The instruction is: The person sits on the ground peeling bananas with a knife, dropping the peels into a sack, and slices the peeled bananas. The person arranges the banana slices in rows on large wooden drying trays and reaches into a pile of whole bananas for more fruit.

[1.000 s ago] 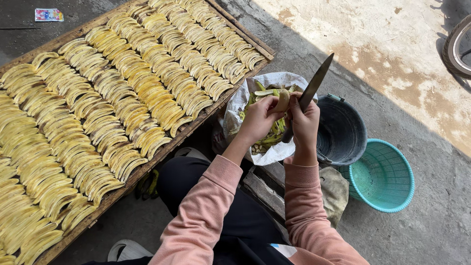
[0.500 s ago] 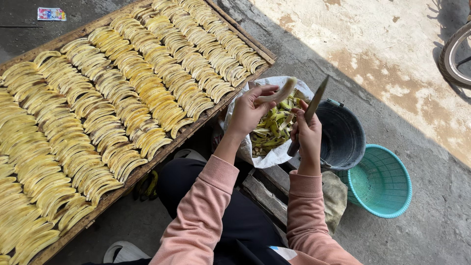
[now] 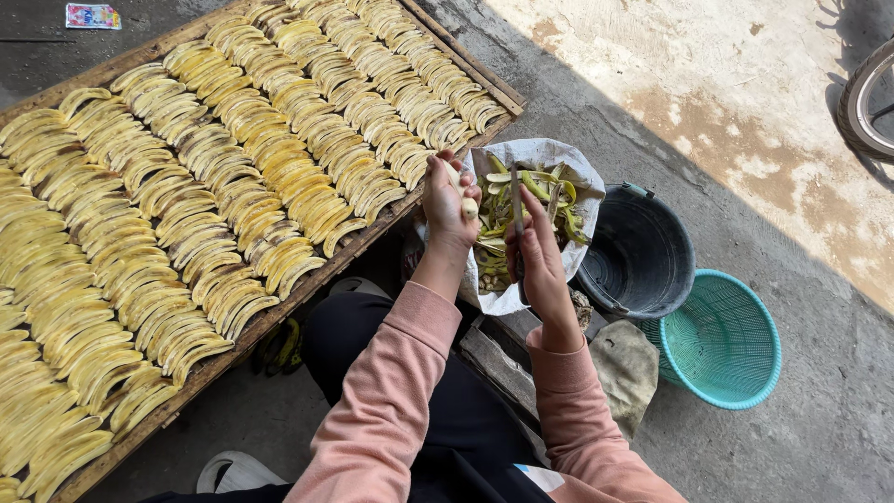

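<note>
Head view: left hand (image 3: 449, 200) grips peeled banana (image 3: 458, 191) over tray (image 3: 279, 312) edge; right hand (image 3: 538, 256) closed around knife (image 3: 515, 210) above peel sack (image 3: 540, 154). Best to keep blade pointed away.

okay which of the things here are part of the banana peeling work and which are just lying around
In use: left hand holding a peeled banana; right hand holding a knife; white sack of peels; wooden tray of peeled bananas.

Lying about: black bucket, teal basket, wheel, printed wrapper.
</note>
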